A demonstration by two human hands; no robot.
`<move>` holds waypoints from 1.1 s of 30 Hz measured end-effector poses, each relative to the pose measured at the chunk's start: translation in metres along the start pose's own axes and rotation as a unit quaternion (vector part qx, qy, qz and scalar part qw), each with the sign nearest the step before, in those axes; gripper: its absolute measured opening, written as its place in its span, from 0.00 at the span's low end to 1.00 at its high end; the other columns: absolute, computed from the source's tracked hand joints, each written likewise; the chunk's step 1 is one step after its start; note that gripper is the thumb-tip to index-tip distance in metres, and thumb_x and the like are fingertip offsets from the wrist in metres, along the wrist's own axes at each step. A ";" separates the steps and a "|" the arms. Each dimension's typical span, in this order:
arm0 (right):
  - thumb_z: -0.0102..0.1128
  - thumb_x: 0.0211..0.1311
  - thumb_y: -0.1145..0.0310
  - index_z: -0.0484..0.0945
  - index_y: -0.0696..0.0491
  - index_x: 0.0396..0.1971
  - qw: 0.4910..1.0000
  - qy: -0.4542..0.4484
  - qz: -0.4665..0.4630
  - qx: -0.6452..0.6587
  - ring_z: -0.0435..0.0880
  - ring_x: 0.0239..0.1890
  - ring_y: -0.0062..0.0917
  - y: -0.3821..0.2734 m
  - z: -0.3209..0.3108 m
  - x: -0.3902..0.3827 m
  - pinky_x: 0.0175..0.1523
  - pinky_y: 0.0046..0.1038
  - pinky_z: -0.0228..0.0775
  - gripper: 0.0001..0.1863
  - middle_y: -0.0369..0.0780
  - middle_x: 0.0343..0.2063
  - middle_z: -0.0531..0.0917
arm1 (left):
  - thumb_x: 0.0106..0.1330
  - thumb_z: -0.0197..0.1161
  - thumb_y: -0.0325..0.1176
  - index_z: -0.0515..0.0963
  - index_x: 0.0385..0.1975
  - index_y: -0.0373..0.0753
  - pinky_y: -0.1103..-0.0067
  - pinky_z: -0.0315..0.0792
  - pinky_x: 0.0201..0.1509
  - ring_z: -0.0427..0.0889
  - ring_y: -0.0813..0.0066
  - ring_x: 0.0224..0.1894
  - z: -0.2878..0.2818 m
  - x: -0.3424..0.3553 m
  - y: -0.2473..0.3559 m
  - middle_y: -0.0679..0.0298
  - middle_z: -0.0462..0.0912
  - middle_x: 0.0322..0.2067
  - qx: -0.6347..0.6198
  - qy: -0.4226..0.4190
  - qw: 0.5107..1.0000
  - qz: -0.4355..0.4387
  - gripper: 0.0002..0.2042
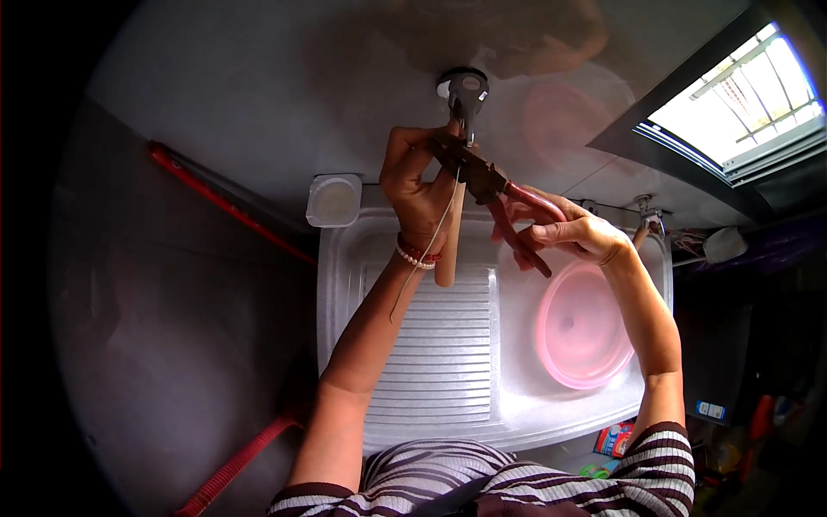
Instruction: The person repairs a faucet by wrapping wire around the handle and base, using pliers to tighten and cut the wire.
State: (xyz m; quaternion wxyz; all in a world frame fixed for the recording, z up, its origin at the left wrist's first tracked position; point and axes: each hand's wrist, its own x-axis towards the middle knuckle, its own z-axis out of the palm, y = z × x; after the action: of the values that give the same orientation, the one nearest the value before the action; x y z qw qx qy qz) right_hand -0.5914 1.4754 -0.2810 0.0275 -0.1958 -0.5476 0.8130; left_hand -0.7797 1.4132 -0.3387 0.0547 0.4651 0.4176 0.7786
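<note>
Red-handled pliers [498, 185] reach from my right hand [577, 237] up to a chrome wall fitting [467, 93], their handles spread apart in my fingers. The dark jaws lie across the lower end of the fitting; what they grip is hidden. My left hand [418, 185] is closed just left of the jaws, fingertips by the fitting. A round wooden handle [445, 258] points down from this hand; its upper end is hidden by the hand and the pliers. A thin pale cord or wire [424, 257] hangs from the jaws past my left wrist.
Below my arms is a white laundry sink [508, 424] with a ribbed washboard [431, 362] and a pink basin [586, 332]. A white dish [334, 201] sits at its back left corner, a tap [648, 211] at back right. A barred window [745, 99] is at upper right.
</note>
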 end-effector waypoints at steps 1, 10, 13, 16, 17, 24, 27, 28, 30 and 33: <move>0.58 0.58 0.64 0.58 0.60 0.58 0.999 -0.022 0.040 0.000 0.82 0.32 0.33 -0.004 -0.001 -0.001 0.40 0.31 0.75 0.31 0.47 0.30 0.79 | 0.56 0.58 0.16 0.75 0.36 0.26 0.77 0.78 0.46 0.80 0.69 0.40 0.001 0.000 0.001 0.63 0.70 0.38 0.003 -0.001 1.000 0.004 0.08; 0.52 0.63 0.62 0.55 0.60 0.61 0.996 -0.052 0.073 0.000 0.83 0.36 0.35 -0.010 0.003 -0.004 0.45 0.32 0.74 0.31 0.49 0.32 0.81 | 0.55 0.62 0.19 0.79 0.36 0.32 0.81 0.76 0.39 0.78 0.76 0.35 0.004 0.002 0.004 0.65 0.72 0.35 -0.017 0.031 0.999 0.005 0.09; 0.52 0.63 0.61 0.60 0.62 0.58 0.997 -0.067 0.047 -0.003 0.82 0.35 0.34 -0.003 -0.001 -0.001 0.43 0.31 0.74 0.28 0.46 0.29 0.81 | 0.53 0.64 0.18 0.81 0.35 0.34 0.84 0.75 0.36 0.78 0.79 0.32 0.007 0.002 0.003 0.66 0.73 0.33 -0.021 0.049 0.999 -0.001 0.09; 0.54 0.60 0.55 0.67 0.64 0.51 0.997 -0.057 0.047 -0.035 0.82 0.31 0.31 -0.001 -0.003 0.001 0.37 0.28 0.74 0.29 0.45 0.26 0.80 | 0.53 0.64 0.18 0.81 0.35 0.34 0.84 0.76 0.36 0.78 0.79 0.32 0.008 0.002 0.004 0.66 0.73 0.33 -0.023 0.054 0.998 0.001 0.09; 0.57 0.57 0.51 0.69 0.66 0.49 0.996 -0.039 0.064 -0.047 0.81 0.28 0.30 -0.004 0.001 0.001 0.34 0.27 0.74 0.32 0.45 0.25 0.79 | 0.53 0.64 0.18 0.81 0.35 0.34 0.84 0.76 0.35 0.78 0.79 0.31 0.007 0.002 0.005 0.66 0.73 0.33 -0.023 0.057 0.998 0.002 0.10; 0.53 0.58 0.41 0.76 0.61 0.34 0.996 -0.031 0.073 -0.049 0.74 0.19 0.21 0.000 0.005 -0.001 0.26 0.22 0.69 0.31 0.39 0.19 0.76 | 0.52 0.65 0.18 0.81 0.33 0.34 0.83 0.77 0.34 0.77 0.80 0.30 0.009 0.004 0.006 0.66 0.73 0.32 -0.028 0.059 0.998 0.002 0.09; 0.57 0.56 0.44 0.75 0.59 0.30 0.994 -0.016 0.060 -0.086 0.73 0.18 0.20 -0.001 0.010 -0.002 0.25 0.22 0.68 0.28 0.37 0.18 0.75 | 0.52 0.66 0.19 0.81 0.33 0.34 0.83 0.77 0.34 0.77 0.80 0.30 0.008 0.004 0.005 0.66 0.73 0.31 0.006 0.057 0.998 0.010 0.09; 0.58 0.56 0.44 0.75 0.59 0.29 0.995 -0.020 0.060 -0.083 0.73 0.18 0.20 0.000 0.010 -0.001 0.25 0.22 0.68 0.27 0.37 0.17 0.74 | 0.52 0.66 0.19 0.81 0.34 0.34 0.83 0.77 0.33 0.77 0.80 0.30 0.008 0.005 0.004 0.66 0.73 0.31 0.021 0.057 0.998 0.015 0.09; 0.61 0.55 0.46 0.74 0.58 0.28 0.995 -0.027 0.060 -0.078 0.72 0.18 0.19 0.003 0.009 0.000 0.25 0.21 0.67 0.25 0.36 0.17 0.73 | 0.52 0.66 0.19 0.81 0.34 0.34 0.83 0.77 0.33 0.78 0.80 0.30 0.008 0.005 0.005 0.66 0.73 0.31 0.032 0.054 0.998 0.016 0.09; 0.61 0.56 0.50 0.74 0.58 0.27 0.994 -0.033 0.066 -0.081 0.70 0.18 0.19 0.004 0.007 0.003 0.25 0.22 0.66 0.22 0.35 0.17 0.72 | 0.51 0.65 0.17 0.80 0.35 0.34 0.83 0.78 0.35 0.79 0.79 0.30 0.007 0.004 0.007 0.66 0.73 0.32 0.020 0.042 0.999 0.012 0.11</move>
State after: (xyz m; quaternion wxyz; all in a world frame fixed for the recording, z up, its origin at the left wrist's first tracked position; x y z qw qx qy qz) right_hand -0.5961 1.4685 -0.2838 -0.0602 -0.2061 -0.5982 0.7720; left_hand -0.7744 1.4149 -0.3298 0.0186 0.4379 0.4293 0.7897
